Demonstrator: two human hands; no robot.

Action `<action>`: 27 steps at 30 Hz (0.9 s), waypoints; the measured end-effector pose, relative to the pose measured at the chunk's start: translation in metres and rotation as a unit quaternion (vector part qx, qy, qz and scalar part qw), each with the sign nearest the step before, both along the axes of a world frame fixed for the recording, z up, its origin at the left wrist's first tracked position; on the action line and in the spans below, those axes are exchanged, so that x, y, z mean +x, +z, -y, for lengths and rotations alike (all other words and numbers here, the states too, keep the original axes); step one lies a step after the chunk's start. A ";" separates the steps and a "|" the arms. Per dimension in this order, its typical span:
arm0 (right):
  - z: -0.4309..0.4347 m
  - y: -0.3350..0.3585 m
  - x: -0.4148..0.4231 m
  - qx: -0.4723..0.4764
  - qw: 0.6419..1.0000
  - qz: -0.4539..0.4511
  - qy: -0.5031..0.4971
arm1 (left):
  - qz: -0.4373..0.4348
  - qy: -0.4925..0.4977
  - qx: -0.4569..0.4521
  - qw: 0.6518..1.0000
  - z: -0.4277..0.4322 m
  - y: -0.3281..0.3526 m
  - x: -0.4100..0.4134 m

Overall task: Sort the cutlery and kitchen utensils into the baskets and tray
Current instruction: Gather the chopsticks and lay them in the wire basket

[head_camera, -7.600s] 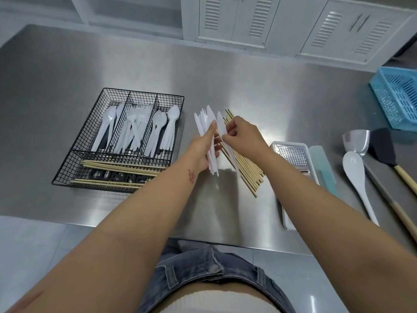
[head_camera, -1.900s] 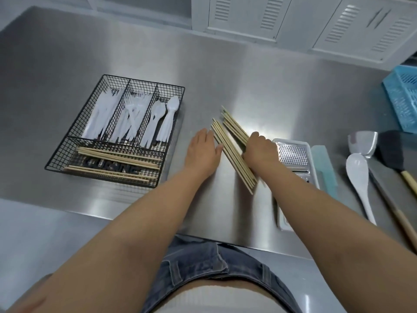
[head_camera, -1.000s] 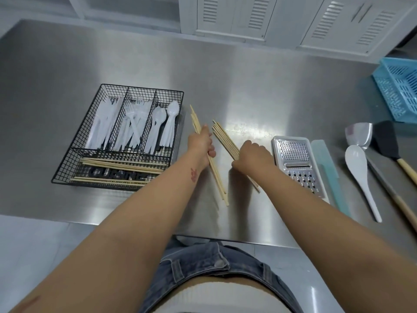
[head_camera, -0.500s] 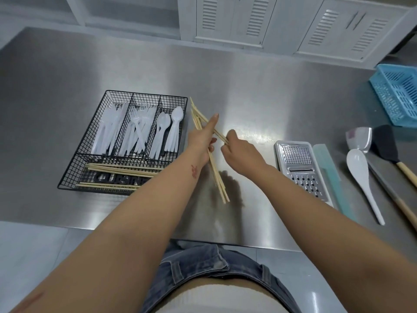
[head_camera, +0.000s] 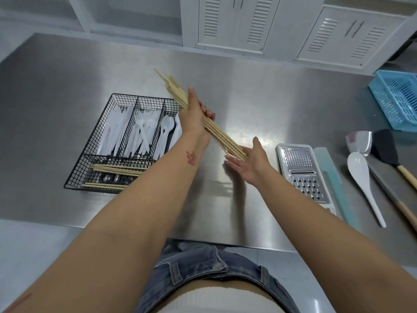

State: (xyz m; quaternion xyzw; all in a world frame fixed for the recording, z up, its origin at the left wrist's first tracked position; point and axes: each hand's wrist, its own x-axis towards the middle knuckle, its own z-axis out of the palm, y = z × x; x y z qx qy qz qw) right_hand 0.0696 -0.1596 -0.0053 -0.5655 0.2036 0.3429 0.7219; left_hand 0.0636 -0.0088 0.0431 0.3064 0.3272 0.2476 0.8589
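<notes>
Above the counter [head_camera: 259, 86], a chopstick bundle [head_camera: 220, 134] is gripped by the left hand [head_camera: 195, 115], butted against the spread right hand [head_camera: 250, 162]; plastic cutlery [head_camera: 142, 129] is sorted in the wire tray [head_camera: 88, 141], grater [head_camera: 302, 172] and rice spoon [head_camera: 362, 177] unsorted

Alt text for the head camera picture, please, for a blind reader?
A person's left hand grips a bundle of wooden chopsticks above a steel table, the open right hand against their near ends. A black wire basket at left holds white plastic cutlery; a grater lies at right.
</notes>
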 end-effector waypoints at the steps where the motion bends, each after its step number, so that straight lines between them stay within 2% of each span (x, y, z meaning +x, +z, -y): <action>1: -0.004 0.003 -0.004 0.039 0.999 -0.029 -0.016 | 0.010 -0.006 0.010 1.000 0.004 0.003 0.000; 4: -0.020 0.016 -0.013 0.112 0.990 -0.069 -0.053 | 0.018 -0.043 0.045 0.998 0.021 0.005 -0.003; 7: -0.031 0.028 -0.015 0.127 0.987 -0.081 -0.056 | -0.006 -0.073 0.074 0.995 0.033 -0.001 -0.007; 9: -0.028 0.024 -0.011 0.068 0.997 -0.044 -0.014 | -0.028 -0.092 0.093 0.991 0.032 -0.006 -0.009; 11: -0.021 0.021 -0.001 -0.049 0.997 0.049 0.030 | -0.066 -0.150 0.131 0.978 0.025 -0.014 -0.014; 13: -0.015 0.027 0.011 -0.111 0.982 0.148 0.032 | -0.120 -0.255 0.188 0.941 0.018 -0.026 -0.024; 15: -0.011 0.036 0.021 -0.142 0.962 0.233 0.034 | -0.157 -0.373 0.233 0.884 0.014 -0.040 -0.039; 18: -0.009 0.044 0.029 -0.207 0.914 0.338 0.086 | -0.167 -0.511 0.264 0.801 0.012 -0.051 -0.055; 20: -0.008 0.045 0.032 -0.256 0.881 0.379 0.122 | -0.168 -0.566 0.273 0.760 0.017 -0.054 -0.060; 23: -0.005 0.044 0.033 -0.316 0.849 0.384 0.182 | -0.156 -0.601 0.287 0.729 0.024 -0.051 -0.059; 25: -0.007 0.041 0.024 -0.312 0.824 0.384 0.274 | -0.156 -0.597 0.282 0.735 0.027 -0.049 -0.067; 27: -0.009 0.041 0.019 -0.305 0.812 0.385 0.315 | -0.160 -0.599 0.282 0.732 0.028 -0.049 -0.066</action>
